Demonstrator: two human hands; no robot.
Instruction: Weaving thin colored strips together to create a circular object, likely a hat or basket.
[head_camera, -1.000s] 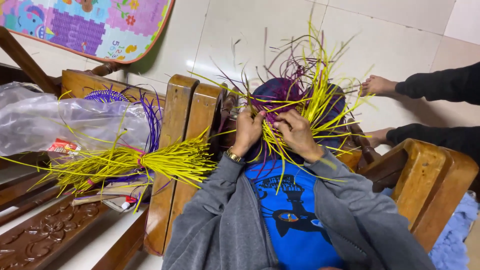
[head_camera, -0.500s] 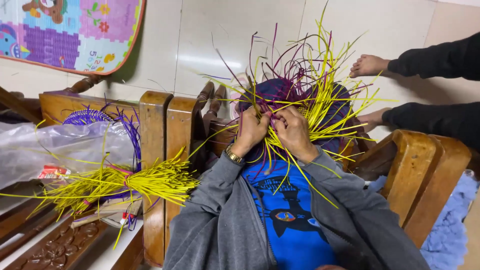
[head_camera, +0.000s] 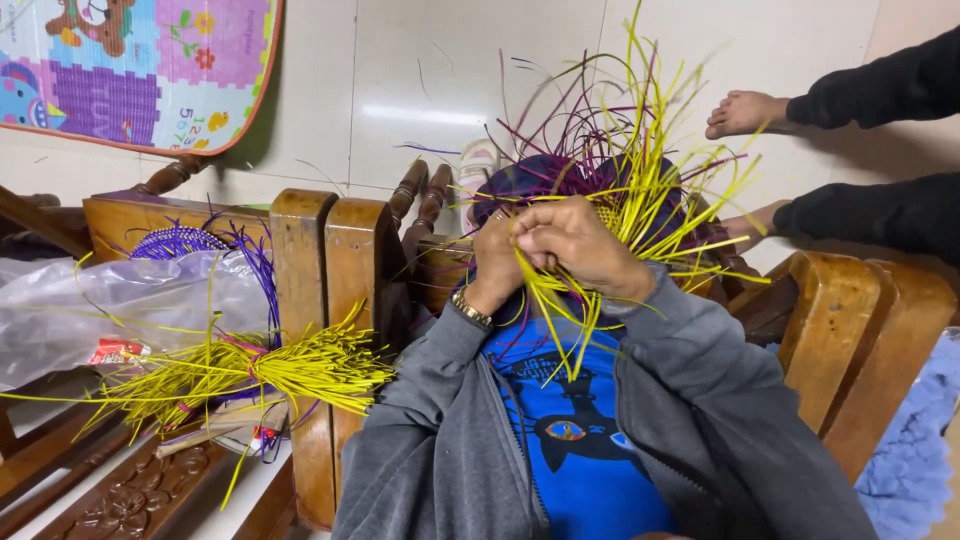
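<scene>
strands (head_camera: 640, 190) crowd front | armrests (head_camera: 330, 300) both sides | floor (head_camera: 450, 90) open ahead

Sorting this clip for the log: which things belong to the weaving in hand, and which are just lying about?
In the work:
- left hand and right hand, both gripping yellow strips
- half-woven purple basket

Lying about:
- tied bundle of yellow strips
- plastic bag
- purple coil
- play mat
- another person's feet
</scene>
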